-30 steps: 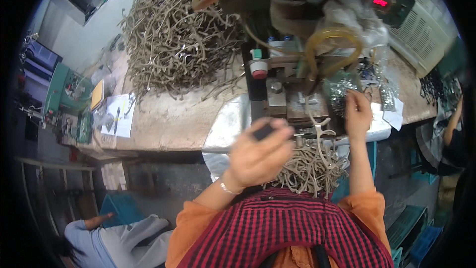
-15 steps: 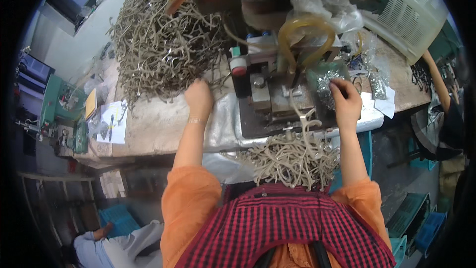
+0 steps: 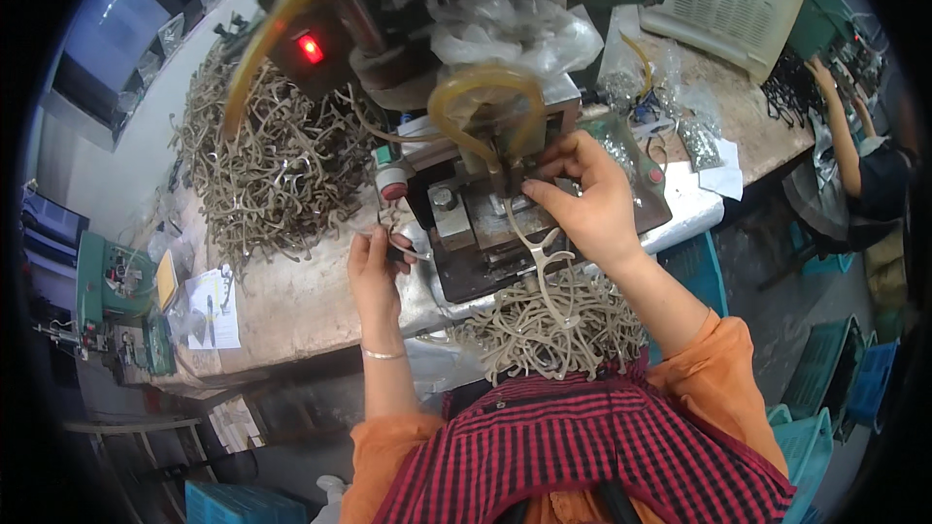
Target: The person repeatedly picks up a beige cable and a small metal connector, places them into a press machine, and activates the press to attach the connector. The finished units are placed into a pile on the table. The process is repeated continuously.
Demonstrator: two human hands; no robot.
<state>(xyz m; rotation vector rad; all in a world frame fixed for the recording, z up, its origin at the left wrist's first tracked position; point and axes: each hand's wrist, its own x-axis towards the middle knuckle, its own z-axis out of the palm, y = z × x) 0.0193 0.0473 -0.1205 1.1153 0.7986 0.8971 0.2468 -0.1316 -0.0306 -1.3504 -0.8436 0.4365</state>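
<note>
My left hand (image 3: 374, 272) is closed at the front of the bench, its fingertips round a grey metal piece (image 3: 419, 254) that shows only in part. My right hand (image 3: 587, 196) reaches to the press die, thumb and fingers pinched beside its upper tool; whatever lies between them is too small to make out. A forked grey metal piece (image 3: 544, 254) sticks out from the die (image 3: 490, 218) toward me, its far end at the tool. Under it, a heap of similar forked pieces (image 3: 524, 330) lies at the bench edge before my apron.
A large pile of forked metal pieces (image 3: 277, 155) covers the bench at left. A red push button (image 3: 392, 184) stands beside the press, and a yellow hose (image 3: 485, 78) loops in front. Bags of small shiny parts (image 3: 701, 136) lie right. Another person's arm (image 3: 840, 131) shows far right.
My right hand has moved from the shiny small parts at right to the die. My left hand has left the pile's edge and now holds a metal piece. The view has shifted.
</note>
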